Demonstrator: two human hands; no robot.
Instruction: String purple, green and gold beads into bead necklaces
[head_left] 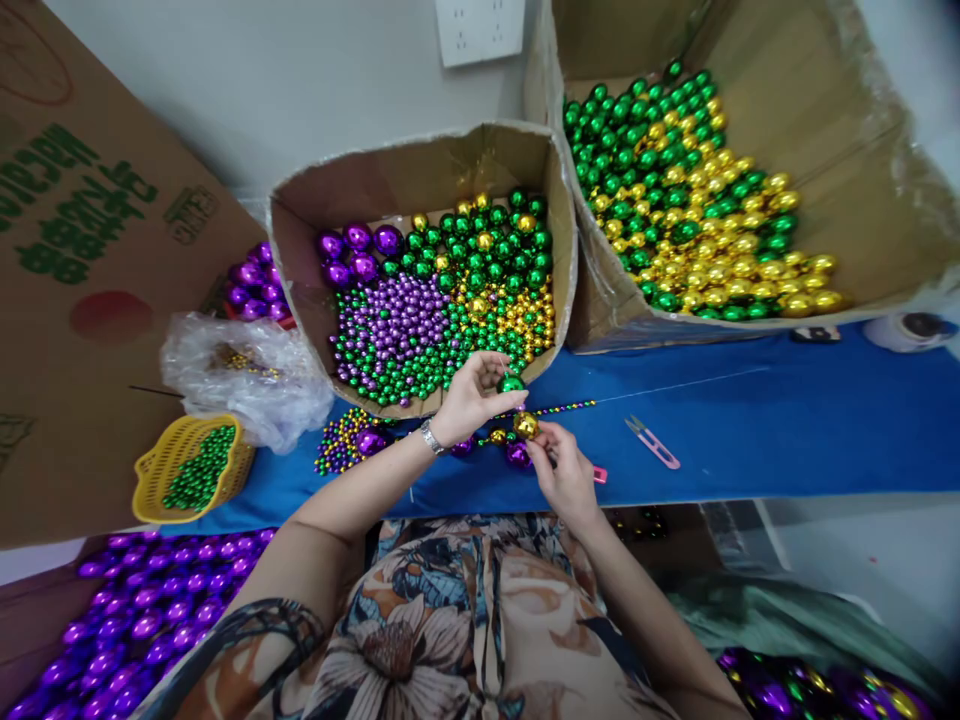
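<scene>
My left hand (480,398) pinches a shiny green ball (511,384) in front of the middle cardboard box, a bracelet on its wrist. My right hand (564,470) is just below and to the right, its fingers closed on a gold ball (526,426). Purple balls, one of them a purple ball (519,454), lie on the blue cloth by my fingers. A string of small beads (566,408) runs out to the right and continues as a thin pale thread (675,384). Where the thread enters the balls is hidden by my fingers.
Pink thread snips (654,443) lie right of my hands. The middle box (300,240) holds purple, green and gold beads; a larger box (840,150) stands at right. At left are a yellow basket (146,490) of green beads and a plastic bag (292,400).
</scene>
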